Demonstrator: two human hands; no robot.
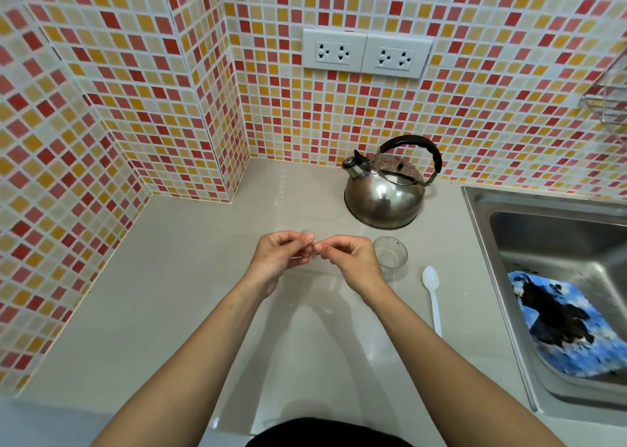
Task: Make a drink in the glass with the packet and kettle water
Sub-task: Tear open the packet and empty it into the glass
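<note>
Both my hands meet above the middle of the counter and pinch a small clear packet (309,239) between their fingertips. My left hand (278,258) grips its left side, my right hand (349,260) its right side. Most of the packet is hidden by my fingers. Just right of my right hand stands a short clear glass (391,255), upright and apparently empty. Behind the glass, near the tiled wall, sits a steel kettle (385,197) with a black handle and its spout pointing left.
A white plastic spoon (432,297) lies on the grey counter (190,294) right of the glass. A steel sink (543,243) at the right holds a blue and black cloth (570,328). Two wall sockets (366,53) are above the kettle. A wire rack (607,104) hangs at far right.
</note>
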